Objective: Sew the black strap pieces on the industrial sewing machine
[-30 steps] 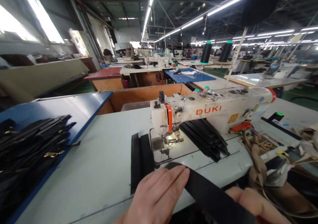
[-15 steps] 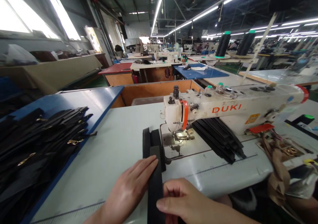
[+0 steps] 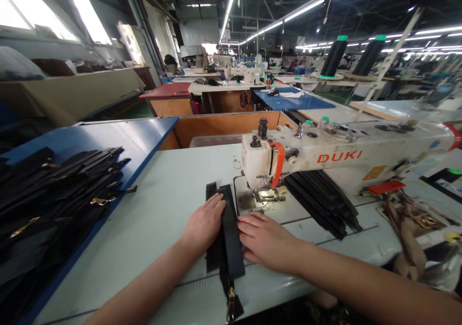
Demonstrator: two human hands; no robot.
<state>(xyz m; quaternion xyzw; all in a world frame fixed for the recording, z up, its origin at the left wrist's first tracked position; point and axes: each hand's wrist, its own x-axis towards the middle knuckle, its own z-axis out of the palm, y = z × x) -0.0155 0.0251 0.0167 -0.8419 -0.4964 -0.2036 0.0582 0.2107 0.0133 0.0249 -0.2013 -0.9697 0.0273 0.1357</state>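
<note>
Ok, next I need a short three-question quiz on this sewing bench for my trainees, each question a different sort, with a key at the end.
1. True or false: the left hand lies on the black strip, while the right hand is at that strip's right edge.
2. Multiple choice: what colour is the large lettering on the near sewing machine? A) green; B) blue; C) orange.
3. Fill in the missing word: the pile of black pieces at the far left lies on a ____ tabletop.

Key: 1. True. 2. C. 3. Blue.
</note>
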